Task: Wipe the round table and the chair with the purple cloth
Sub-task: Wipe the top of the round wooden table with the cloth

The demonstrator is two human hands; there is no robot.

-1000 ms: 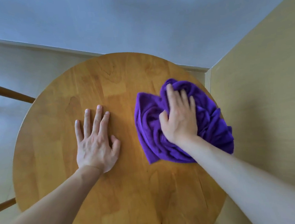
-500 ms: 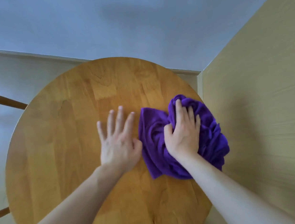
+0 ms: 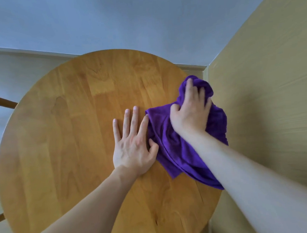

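Looking down from the head camera, the right hand (image 3: 190,113) grips the bunched purple cloth (image 3: 179,147) at the round table (image 3: 68,141)'s right edge, beside the wall (image 3: 267,107). The left hand (image 3: 133,147) lies flat on the tabletop, fingers straight, forefinger and thumb touching the cloth.

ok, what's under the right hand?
The purple cloth, bunched on the round table, with the right hand gripping it. The wood beneath the cloth is covered; the left hand lies flat alongside.
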